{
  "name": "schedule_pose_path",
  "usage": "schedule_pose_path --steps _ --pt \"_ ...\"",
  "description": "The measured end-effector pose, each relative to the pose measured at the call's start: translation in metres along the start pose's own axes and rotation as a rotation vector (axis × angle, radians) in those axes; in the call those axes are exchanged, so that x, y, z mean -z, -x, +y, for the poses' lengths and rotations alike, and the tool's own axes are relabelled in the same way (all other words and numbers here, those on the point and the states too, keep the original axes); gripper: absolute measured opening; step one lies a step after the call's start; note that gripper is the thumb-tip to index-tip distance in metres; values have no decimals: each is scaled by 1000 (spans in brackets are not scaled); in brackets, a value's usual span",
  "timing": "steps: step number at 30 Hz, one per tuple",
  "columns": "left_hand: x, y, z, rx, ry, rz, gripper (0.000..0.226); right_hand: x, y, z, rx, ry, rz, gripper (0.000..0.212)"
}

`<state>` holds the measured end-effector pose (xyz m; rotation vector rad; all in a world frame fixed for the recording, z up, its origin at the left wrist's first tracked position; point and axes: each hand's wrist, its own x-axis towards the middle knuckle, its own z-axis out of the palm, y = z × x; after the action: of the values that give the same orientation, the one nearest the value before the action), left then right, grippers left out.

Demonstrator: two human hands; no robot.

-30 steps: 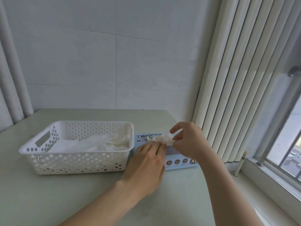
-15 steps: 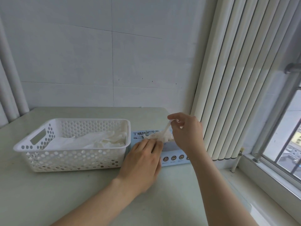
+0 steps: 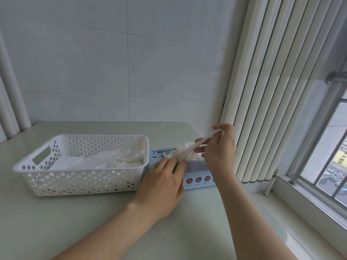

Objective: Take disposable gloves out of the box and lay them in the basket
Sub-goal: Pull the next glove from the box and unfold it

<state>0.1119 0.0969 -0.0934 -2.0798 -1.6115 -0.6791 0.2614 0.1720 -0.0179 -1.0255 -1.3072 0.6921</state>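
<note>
A pale blue glove box (image 3: 197, 170) lies flat on the table, right of a white perforated basket (image 3: 80, 177). My right hand (image 3: 218, 149) pinches a white glove (image 3: 185, 152) and holds it stretched up and to the right out of the box's opening. My left hand (image 3: 163, 182) lies flat on the box top, fingertips pressing beside the opening and touching the glove's lower end. Several white gloves (image 3: 112, 160) lie inside the basket.
The light grey-green table (image 3: 56, 222) meets a tiled wall behind. White vertical blinds (image 3: 272, 91) hang just right of the box. A window sill and barred window (image 3: 323, 166) lie at the far right, past the table's edge.
My right hand has risen up and to the right, drawing the glove further out of the box so it stretches. My left hand has stayed pressed on the box.
</note>
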Motion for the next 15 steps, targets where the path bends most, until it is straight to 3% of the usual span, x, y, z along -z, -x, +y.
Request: schedule_pose_path --steps 5,10,15 --pt "9 -3 3 10 -27 -79 59 1 0 -2 -41 -12 -7 29" --pt "10 -5 3 27 -38 -89 52 -1 -5 6 28 71 134 28" --pt "5 -2 2 23 -75 -56 48 8 -9 9 -225 -80 211 31"
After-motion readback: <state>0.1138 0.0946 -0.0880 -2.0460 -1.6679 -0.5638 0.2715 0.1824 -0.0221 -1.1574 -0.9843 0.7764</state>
